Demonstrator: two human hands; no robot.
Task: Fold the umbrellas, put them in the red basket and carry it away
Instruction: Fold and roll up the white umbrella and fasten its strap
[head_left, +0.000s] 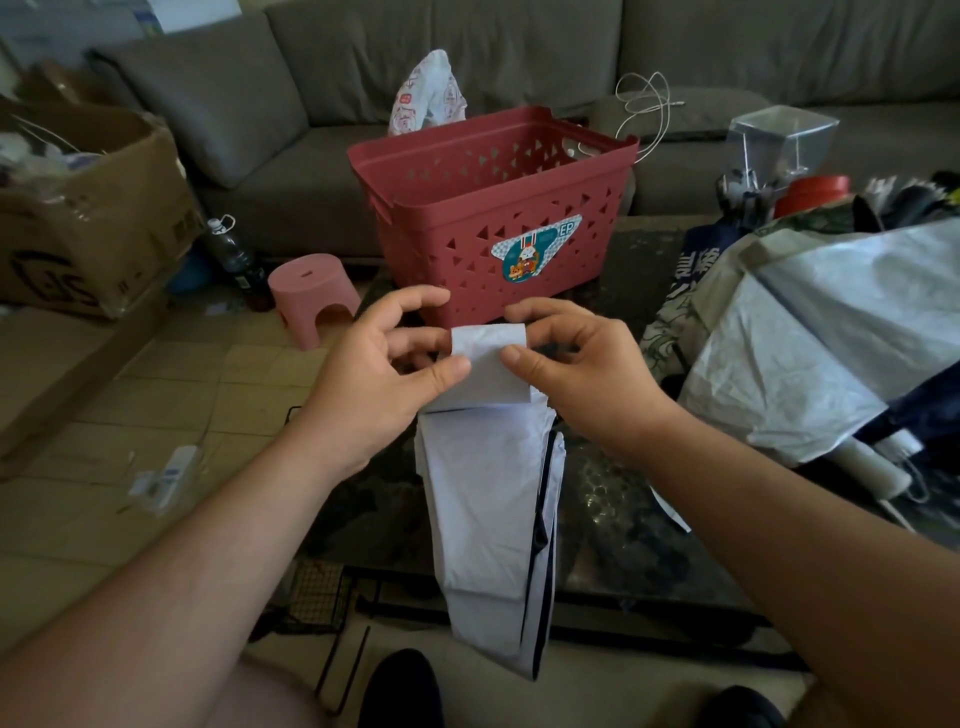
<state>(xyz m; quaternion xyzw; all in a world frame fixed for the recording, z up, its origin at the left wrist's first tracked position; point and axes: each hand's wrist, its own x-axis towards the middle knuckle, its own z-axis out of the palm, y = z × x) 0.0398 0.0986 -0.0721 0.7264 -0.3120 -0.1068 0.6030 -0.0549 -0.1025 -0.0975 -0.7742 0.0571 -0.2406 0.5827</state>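
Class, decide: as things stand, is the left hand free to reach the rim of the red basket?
Probably not yet. The left hand pinches the strap of the folded umbrella, as does the right hand. The red basket stands just beyond, unobstructed.

Your dark glass surface has the red basket sitting at the far edge, and a heap of unfolded umbrellas piled on the right. Down on the tiled floor at the left you've got a pink stool, a dark bottle and a cardboard box.
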